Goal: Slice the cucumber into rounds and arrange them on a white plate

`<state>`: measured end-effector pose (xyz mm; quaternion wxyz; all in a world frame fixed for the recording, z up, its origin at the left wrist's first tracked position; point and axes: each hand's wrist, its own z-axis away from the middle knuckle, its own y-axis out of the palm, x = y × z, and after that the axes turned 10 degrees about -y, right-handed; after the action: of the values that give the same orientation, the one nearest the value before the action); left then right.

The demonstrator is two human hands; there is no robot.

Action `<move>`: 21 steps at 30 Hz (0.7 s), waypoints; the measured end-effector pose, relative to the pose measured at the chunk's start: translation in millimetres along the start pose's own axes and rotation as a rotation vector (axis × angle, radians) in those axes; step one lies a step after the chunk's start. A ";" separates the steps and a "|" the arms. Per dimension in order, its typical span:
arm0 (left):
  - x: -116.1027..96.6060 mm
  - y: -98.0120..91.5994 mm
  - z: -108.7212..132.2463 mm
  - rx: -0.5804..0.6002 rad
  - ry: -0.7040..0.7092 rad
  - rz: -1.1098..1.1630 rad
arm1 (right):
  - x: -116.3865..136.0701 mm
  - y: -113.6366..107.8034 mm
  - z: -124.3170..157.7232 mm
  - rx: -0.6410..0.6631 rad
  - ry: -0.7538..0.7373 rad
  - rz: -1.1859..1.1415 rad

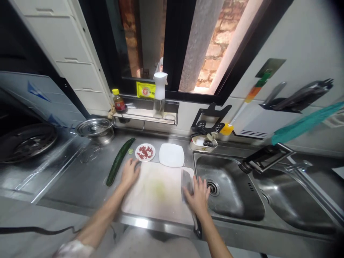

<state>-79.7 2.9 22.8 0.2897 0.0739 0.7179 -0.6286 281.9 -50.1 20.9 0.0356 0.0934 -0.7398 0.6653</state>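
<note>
A white cutting board (pixel 156 200) with a faint green stain lies on the counter in front of me. My left hand (pixel 130 172) rests at its upper left edge, fingers apart, between the board and a long cucumber (pixel 119 163). Spread over the board's right side, my right hand (pixel 199 195) is beside a kitchen knife (pixel 186 181); whether it touches the blade I cannot tell. The knife's black handle points toward me past the front edge. Behind the board stand a small plate of chopped red bits (pixel 145 153) and a white square plate (pixel 171 155).
A double steel sink (pixel 231 190) lies right of the board. A lidded steel pot (pixel 95 129) and a wok (pixel 27 141) stand at left. On the wall shelf (pixel 145 116) are a spray bottle (pixel 159 91) and a yellow-capped bottle (pixel 118 100). A knife holder (pixel 279 116) hangs at right.
</note>
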 end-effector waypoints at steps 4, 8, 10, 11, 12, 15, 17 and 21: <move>27.8 -10.3 10.2 0.027 -0.106 -0.124 | 7.5 7.9 31.3 0.129 -0.009 0.117; 41.6 -6.8 21.9 0.077 -0.188 -0.166 | 16.7 13.9 44.5 0.201 0.033 0.178; 44.7 -4.1 25.9 0.092 -0.213 -0.176 | 18.8 15.0 46.4 0.223 0.025 0.191; 45.6 -3.0 27.3 0.093 -0.225 -0.181 | 19.5 15.0 46.6 0.232 0.021 0.195; 46.4 -2.2 28.3 0.092 -0.235 -0.185 | 19.9 14.7 46.6 0.242 0.020 0.196; 48.2 -1.1 29.8 0.081 -0.258 -0.191 | 21.2 12.3 45.8 0.268 0.020 0.192; 49.7 -0.6 29.9 0.077 -0.263 -0.185 | 22.1 10.2 45.6 0.284 0.021 0.181; 54.1 1.5 29.4 0.066 -0.234 -0.161 | 23.0 7.6 47.0 0.308 0.011 0.159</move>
<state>-113.9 -38.6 -7.2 0.3174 -0.0482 0.6617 -0.6775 261.3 -98.0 12.3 -0.0279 0.0354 -0.6341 0.7720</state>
